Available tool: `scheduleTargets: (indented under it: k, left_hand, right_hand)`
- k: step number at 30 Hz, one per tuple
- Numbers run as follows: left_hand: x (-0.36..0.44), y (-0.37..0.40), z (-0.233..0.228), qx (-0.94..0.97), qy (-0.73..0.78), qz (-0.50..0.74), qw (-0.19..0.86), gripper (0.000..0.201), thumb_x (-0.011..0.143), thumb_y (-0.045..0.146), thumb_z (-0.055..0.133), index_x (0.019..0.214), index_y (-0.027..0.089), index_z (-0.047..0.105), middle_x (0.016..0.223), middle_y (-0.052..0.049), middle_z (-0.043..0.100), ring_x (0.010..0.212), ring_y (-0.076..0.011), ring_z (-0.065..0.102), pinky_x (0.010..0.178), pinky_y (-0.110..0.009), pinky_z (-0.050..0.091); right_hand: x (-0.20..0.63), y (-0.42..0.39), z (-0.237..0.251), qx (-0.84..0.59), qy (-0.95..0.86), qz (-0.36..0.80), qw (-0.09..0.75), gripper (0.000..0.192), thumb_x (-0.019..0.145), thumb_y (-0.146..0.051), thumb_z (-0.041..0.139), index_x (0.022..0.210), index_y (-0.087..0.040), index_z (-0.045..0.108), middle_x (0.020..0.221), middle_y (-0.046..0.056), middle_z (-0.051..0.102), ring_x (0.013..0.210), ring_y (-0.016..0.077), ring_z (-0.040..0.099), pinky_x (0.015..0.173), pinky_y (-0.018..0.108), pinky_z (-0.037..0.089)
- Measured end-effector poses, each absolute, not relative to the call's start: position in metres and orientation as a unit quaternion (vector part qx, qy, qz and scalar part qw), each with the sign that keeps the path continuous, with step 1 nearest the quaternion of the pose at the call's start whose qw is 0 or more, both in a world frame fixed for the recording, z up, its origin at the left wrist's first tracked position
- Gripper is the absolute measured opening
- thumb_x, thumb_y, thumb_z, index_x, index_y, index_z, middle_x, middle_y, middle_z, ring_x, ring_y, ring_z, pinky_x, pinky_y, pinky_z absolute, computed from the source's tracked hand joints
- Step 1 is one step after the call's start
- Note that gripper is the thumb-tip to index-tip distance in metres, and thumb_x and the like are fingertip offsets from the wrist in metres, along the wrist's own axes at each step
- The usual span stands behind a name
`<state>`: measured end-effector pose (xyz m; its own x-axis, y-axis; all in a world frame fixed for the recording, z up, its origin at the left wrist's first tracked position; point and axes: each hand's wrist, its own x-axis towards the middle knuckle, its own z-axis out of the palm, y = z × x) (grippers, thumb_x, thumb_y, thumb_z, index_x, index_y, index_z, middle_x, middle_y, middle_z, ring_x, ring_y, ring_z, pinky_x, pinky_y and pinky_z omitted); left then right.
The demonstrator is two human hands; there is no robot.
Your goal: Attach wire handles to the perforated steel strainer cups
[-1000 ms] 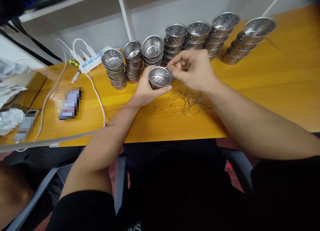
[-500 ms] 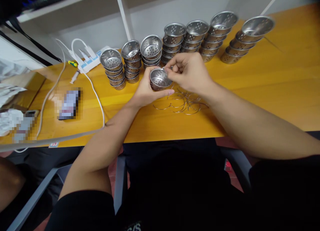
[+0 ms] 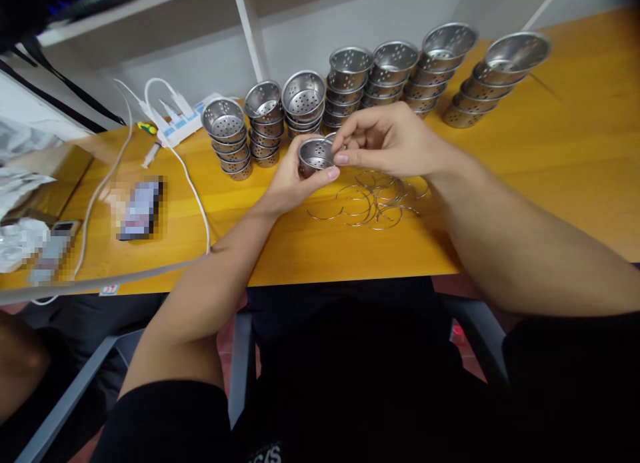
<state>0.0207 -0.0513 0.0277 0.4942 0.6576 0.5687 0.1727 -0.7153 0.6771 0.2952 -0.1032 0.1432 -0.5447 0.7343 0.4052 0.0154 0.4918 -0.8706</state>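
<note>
The left hand (image 3: 290, 179) is wrapped around a small metal cup (image 3: 311, 157) in the middle of the frame. The fingers curl around the far side and the thumb lies along the near side, so the grip looks snug. The right hand (image 3: 393, 139) is just right of the cup. Its thumb and pointer finger are bent close together at the cup's right edge — I can't tell if they pinch something or only touch the rim, because the fingers hide that spot.

The cup is shiny and gray, with lots of little round holes. It is held up above the yellow table (image 3: 280, 253), and its top faces up, so you can see inside. Below the right hand, thin bent wires (image 3: 373, 206) lie in a messy heap. More holey cups stand in seven tall stacks (image 3: 346, 83) across the top — the one farthest right leans.
</note>
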Motion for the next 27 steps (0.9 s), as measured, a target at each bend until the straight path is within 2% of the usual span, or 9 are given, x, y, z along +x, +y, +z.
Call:
scheduleTargets:
  k: [4,7,10,14,19,21,24,25,27]
  left_hand:
    - [0.022,-0.048,0.021,0.826,0.241,0.432,0.269,0.101,0.11,0.084,0.093,0.184,0.033,0.046,0.164,-0.012,0.074,0.147,-0.0313,0.084,0.134,-0.052,0.07]
    - [0.024,-0.044,0.015,0.828,0.237,0.445,0.244,0.093,0.117,0.071,0.09,0.188,0.035,0.042,0.164,-0.011,0.073,0.148,-0.0315,0.085,0.135,-0.055,0.071]
    - [0.026,-0.043,0.014,0.825,0.251,0.449,0.234,0.087,0.119,0.063,0.092,0.186,0.035,0.043,0.161,-0.01,0.075,0.145,-0.0315,0.085,0.135,-0.057,0.073]
    - [0.026,-0.047,0.018,0.823,0.254,0.447,0.241,0.082,0.12,0.06,0.089,0.183,0.031,0.045,0.16,-0.011,0.073,0.142,-0.0313,0.086,0.129,-0.057,0.075]
    - [0.023,-0.045,0.015,0.832,0.247,0.433,0.244,0.088,0.12,0.065,0.086,0.188,0.034,0.039,0.165,-0.011,0.068,0.153,-0.034,0.081,0.141,-0.061,0.067]
    - [0.022,-0.041,0.013,0.83,0.243,0.442,0.236,0.093,0.117,0.072,0.088,0.187,0.033,0.039,0.166,-0.012,0.068,0.157,-0.0358,0.079,0.144,-0.064,0.064]
    - [0.019,-0.033,0.013,0.817,0.251,0.468,0.226,0.1,0.113,0.081,0.09,0.184,0.033,0.038,0.167,-0.013,0.068,0.158,-0.0361,0.079,0.145,-0.064,0.064]
    - [0.018,-0.03,0.014,0.81,0.252,0.478,0.225,0.101,0.113,0.083,0.091,0.183,0.034,0.038,0.167,-0.013,0.069,0.157,-0.0358,0.08,0.144,-0.063,0.064]
    - [0.015,-0.024,0.015,0.8,0.253,0.497,0.223,0.103,0.112,0.085,0.091,0.183,0.035,0.037,0.165,-0.014,0.07,0.156,-0.0355,0.081,0.144,-0.063,0.064]
  right_hand:
    - [0.297,-0.102,0.143,-0.276,-0.763,0.433,0.392,0.067,0.082,-0.093,0.118,0.102,-0.038,0.085,0.092,0.001,0.084,0.092,0.0292,0.069,0.086,0.051,0.069]
    - [0.294,-0.102,0.141,-0.292,-0.764,0.418,0.395,0.072,0.081,-0.101,0.113,0.101,-0.038,0.083,0.091,0.004,0.082,0.093,0.0314,0.068,0.087,0.055,0.069]
    - [0.293,-0.102,0.14,-0.303,-0.777,0.396,0.383,0.075,0.086,-0.107,0.105,0.107,-0.038,0.085,0.093,0.005,0.082,0.097,0.0337,0.07,0.091,0.06,0.07]
    - [0.295,-0.104,0.141,-0.318,-0.788,0.385,0.362,0.071,0.092,-0.105,0.102,0.108,-0.038,0.084,0.101,0.007,0.086,0.104,0.037,0.073,0.1,0.065,0.07]
    - [0.292,-0.108,0.143,-0.34,-0.791,0.364,0.354,0.067,0.09,-0.103,0.104,0.108,-0.04,0.088,0.099,0.006,0.086,0.101,0.0373,0.073,0.096,0.064,0.07]
    - [0.292,-0.106,0.142,-0.339,-0.79,0.336,0.385,0.068,0.094,-0.104,0.1,0.111,-0.039,0.091,0.101,0.006,0.087,0.094,0.0343,0.071,0.089,0.059,0.067]
    - [0.295,-0.1,0.141,-0.335,-0.751,0.269,0.502,0.07,0.105,-0.104,0.09,0.116,-0.035,0.094,0.108,0.01,0.089,0.083,0.029,0.07,0.081,0.054,0.062]
    - [0.297,-0.098,0.141,-0.336,-0.734,0.232,0.543,0.066,0.111,-0.099,0.088,0.117,-0.034,0.094,0.111,0.011,0.089,0.083,0.029,0.072,0.081,0.053,0.062]
    - [0.301,-0.097,0.143,-0.326,-0.723,0.139,0.594,0.048,0.121,-0.081,0.085,0.116,-0.034,0.094,0.117,0.013,0.091,0.097,0.0326,0.08,0.091,0.054,0.066]
